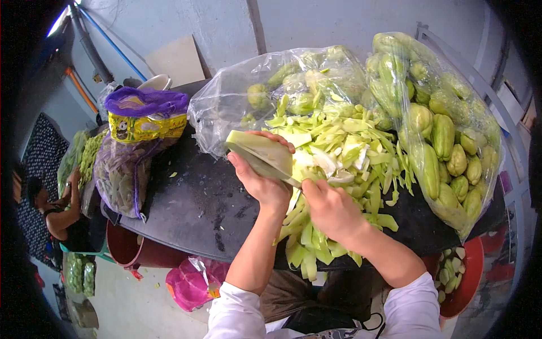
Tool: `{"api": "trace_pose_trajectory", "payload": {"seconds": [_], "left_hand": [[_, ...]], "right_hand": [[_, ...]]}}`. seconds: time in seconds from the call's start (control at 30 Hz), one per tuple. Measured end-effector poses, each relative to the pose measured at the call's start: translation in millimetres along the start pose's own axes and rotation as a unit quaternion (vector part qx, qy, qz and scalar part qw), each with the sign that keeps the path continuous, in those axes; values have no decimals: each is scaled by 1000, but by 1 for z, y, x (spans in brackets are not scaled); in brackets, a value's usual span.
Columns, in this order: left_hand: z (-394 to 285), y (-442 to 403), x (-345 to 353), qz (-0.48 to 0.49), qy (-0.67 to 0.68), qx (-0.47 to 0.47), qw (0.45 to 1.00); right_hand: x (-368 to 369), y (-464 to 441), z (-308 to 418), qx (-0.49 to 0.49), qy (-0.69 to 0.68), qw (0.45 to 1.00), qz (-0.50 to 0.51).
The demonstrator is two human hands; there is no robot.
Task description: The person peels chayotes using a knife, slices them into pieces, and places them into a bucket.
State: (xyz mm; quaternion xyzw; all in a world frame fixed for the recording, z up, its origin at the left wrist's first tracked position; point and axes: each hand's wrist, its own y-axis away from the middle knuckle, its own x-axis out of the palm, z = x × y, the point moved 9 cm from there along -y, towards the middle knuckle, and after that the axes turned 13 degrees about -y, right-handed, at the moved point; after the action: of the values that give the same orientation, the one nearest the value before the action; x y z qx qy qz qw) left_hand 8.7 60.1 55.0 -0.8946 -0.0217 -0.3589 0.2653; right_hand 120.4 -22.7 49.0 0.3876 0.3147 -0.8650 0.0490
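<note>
My left hand [265, 183] is wrapped round a pale green, partly peeled chayote [262, 150], held above the black table [195, 195]. Close on its right, my right hand [333, 212] is closed on the handle of a knife, whose blade [271, 169] lies along the near side of the chayote. Most of the handle is hidden in my fingers. Beyond and below my hands, a large heap of light green peelings [361, 147] covers the middle of the table and hangs over its front edge.
Clear bags of chayotes [443, 135] stand behind and to the right. A purple net bag [121, 175] sits at left. Below are a red bucket [473, 277] with cut pieces, another red tub [121, 246] and a pink bag [189, 285]. Another person [59, 212] is at far left.
</note>
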Motion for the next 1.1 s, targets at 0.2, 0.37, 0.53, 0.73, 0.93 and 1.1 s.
{"api": "trace_pose_trajectory", "payload": {"seconds": [0.2, 0.37, 0.53, 0.73, 0.93, 1.1], "left_hand": [[4, -1, 6, 30, 13, -39, 999], [12, -7, -5, 1, -22, -44, 999], [-7, -14, -7, 29, 45, -98, 994], [-1, -10, -9, 59, 78, -111, 989], [0, -9, -8, 63, 68, -103, 990], [-2, -5, 0, 74, 92, -101, 988]], "right_hand": [[-10, -6, -8, -27, -146, 989, 12], [-13, -5, -16, 19, -174, 984, 17], [-35, -8, -29, 97, -242, 965, 6], [-24, -7, -34, 99, -297, 949, 33], [-28, -7, -31, 109, -250, 961, 35], [-26, -7, -34, 89, -252, 963, 22]]}}
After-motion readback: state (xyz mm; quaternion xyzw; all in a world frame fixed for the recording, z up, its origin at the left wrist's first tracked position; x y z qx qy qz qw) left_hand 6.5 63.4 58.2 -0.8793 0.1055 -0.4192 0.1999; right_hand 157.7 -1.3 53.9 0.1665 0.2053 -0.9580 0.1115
